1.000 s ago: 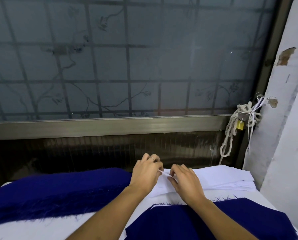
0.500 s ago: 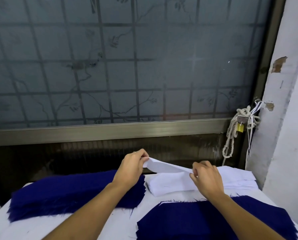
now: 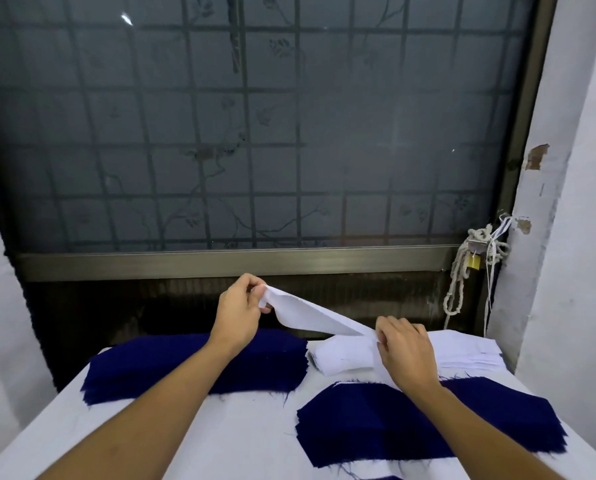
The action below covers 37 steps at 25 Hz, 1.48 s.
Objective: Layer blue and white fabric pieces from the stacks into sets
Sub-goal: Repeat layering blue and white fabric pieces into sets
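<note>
While the left hand [image 3: 237, 315] pinches a white fabric piece [image 3: 310, 315] aloft, the right hand [image 3: 405, 353] pinches its other end above the white stack [image 3: 462, 351].

**One head-worn view**

The single wide-angle camera rides on the person's head, facing a frosted, metal-gridded window [image 3: 289, 150] and tipped down over the white-covered bench [image 3: 241, 427]. The left hand [image 3: 239, 315] and right hand [image 3: 405, 351] lie near, mid-frame.

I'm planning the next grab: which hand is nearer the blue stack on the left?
Left. The left hand hovers over the far edge of the blue stack, pinching the white piece. The right hand is off to its right, over the white stack.
</note>
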{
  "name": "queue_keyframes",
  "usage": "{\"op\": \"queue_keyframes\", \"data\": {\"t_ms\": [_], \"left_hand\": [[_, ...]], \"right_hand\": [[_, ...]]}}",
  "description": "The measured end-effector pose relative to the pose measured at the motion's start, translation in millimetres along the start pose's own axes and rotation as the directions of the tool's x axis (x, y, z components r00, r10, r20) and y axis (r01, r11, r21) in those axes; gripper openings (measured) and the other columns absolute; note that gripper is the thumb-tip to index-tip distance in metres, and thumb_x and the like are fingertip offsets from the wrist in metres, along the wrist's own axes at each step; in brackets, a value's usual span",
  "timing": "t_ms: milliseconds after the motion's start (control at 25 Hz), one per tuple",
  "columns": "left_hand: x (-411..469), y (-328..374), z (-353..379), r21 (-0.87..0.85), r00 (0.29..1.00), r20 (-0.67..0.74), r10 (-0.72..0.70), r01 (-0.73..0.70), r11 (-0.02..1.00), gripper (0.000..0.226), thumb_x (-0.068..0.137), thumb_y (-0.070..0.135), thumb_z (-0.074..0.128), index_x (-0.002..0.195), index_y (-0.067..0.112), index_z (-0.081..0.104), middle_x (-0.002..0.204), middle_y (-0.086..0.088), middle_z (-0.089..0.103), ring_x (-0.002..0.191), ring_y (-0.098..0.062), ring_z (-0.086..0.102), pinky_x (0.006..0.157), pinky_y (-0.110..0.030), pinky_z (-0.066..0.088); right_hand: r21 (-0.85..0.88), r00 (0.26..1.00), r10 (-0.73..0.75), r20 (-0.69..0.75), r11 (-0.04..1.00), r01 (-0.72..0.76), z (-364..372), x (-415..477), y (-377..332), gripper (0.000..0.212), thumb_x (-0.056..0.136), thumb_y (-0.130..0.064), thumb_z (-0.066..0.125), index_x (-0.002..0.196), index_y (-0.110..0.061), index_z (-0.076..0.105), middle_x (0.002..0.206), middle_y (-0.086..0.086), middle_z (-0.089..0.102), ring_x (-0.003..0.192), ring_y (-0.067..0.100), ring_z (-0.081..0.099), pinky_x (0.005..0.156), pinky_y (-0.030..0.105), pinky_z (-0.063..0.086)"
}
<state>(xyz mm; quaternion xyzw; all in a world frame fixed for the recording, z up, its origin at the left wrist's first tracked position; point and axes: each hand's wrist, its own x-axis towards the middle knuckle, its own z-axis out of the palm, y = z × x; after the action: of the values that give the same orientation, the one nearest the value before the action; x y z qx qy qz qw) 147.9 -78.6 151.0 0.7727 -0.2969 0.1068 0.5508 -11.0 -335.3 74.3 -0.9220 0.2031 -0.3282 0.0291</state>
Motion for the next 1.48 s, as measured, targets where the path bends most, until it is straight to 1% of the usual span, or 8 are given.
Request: {"op": "queue_keyframes", "data": {"t_ms": [120,320,440,600,880,1120,1320,1480], "left_hand": [[-7,-6,-31,-0.065,0.999,-0.030,-0.037,0.035,0.997,0.018,0.106,0.015,0.051,0.095,0.020,0.064,0.096,0.003,0.070,0.078,-0.010,0.072,0.078,-0.030,0.058],[-42,-25,-73,-0.140,0.986,-0.073,-0.147,0.136,0.981,0.016,0.105,0.015,0.052,0.100,0.024,0.064,0.096,-0.002,0.070,0.081,-0.012,0.075,0.065,-0.019,0.060],[-69,-43,-92,-0.228,0.966,-0.041,-0.255,0.240,0.944,0.019,0.105,0.013,0.054,0.103,0.023,0.070,0.098,-0.004,0.074,0.087,-0.015,0.075,0.080,-0.027,0.061],[-113,-63,-104,-0.429,0.873,0.037,-0.487,0.454,0.781,0.022,0.104,0.012,0.055,0.101,0.009,0.076,0.110,-0.011,0.073,0.103,-0.024,0.071,0.097,-0.039,0.055],[-181,-90,-107,-0.072,0.888,0.051,-0.456,0.459,0.886,0.020,0.089,0.012,0.076,0.106,0.021,0.070,0.103,-0.003,0.070,0.093,-0.023,0.066,0.070,-0.028,0.048],[-210,-98,-102,0.165,0.903,0.036,-0.427,0.416,0.894,0.029,0.088,0.018,0.079,0.109,0.029,0.061,0.101,0.005,0.064,0.089,-0.016,0.062,0.072,-0.025,0.047],[-237,-109,-102,0.274,0.934,0.055,-0.354,0.327,0.905,0.028,0.091,0.009,0.073,0.107,0.029,0.060,0.101,0.003,0.062,0.085,-0.013,0.060,0.070,-0.020,0.044],[-261,-122,-96,0.277,0.946,0.003,-0.324,0.310,0.909,0.025,0.094,0.010,0.070,0.106,0.030,0.060,0.099,0.005,0.061,0.089,-0.006,0.059,0.072,-0.015,0.042]], "right_hand": [[0.032,0.999,0.046,0.020,0.998,-0.047,-6,-12,-2,0.036,0.083,-0.007,0.074,0.095,-0.032,0.051,0.084,-0.016,0.056,0.078,0.009,0.052,0.087,0.028,0.044],[0.046,0.991,0.136,0.017,0.990,-0.136,-17,-43,-2,0.040,0.081,-0.013,0.082,0.113,-0.027,0.063,0.104,-0.007,0.070,0.097,0.014,0.064,0.094,0.033,0.048],[0.022,0.987,0.158,0.017,0.987,-0.158,-24,-66,-1,0.036,0.083,-0.011,0.080,0.114,-0.026,0.069,0.112,-0.004,0.071,0.105,0.018,0.063,0.095,0.035,0.048],[0.047,0.991,0.130,0.019,0.990,-0.130,-30,-106,-2,0.036,0.082,-0.004,0.079,0.112,-0.023,0.074,0.103,-0.002,0.068,0.097,0.020,0.060,0.086,0.035,0.048],[0.066,0.999,0.037,-0.005,0.997,-0.037,-25,-169,4,0.049,0.068,0.009,0.084,0.110,-0.016,0.077,0.088,-0.002,0.060,0.080,0.021,0.056,0.069,0.031,0.042],[0.040,1.000,-0.021,0.016,0.999,0.021,-24,-202,13,0.057,0.060,0.013,0.084,0.110,-0.014,0.076,0.088,-0.004,0.062,0.079,0.022,0.057,0.069,0.031,0.047],[0.039,0.993,0.010,0.116,0.999,-0.015,-29,-215,9,0.048,0.073,0.011,0.074,0.111,-0.019,0.071,0.097,-0.005,0.065,0.087,0.021,0.057,0.074,0.033,0.049],[0.037,0.981,0.066,0.181,0.997,-0.074,-35,-215,6,0.046,0.070,0.015,0.068,0.099,-0.021,0.065,0.092,-0.007,0.060,0.080,0.017,0.050,0.060,0.027,0.037]]}}
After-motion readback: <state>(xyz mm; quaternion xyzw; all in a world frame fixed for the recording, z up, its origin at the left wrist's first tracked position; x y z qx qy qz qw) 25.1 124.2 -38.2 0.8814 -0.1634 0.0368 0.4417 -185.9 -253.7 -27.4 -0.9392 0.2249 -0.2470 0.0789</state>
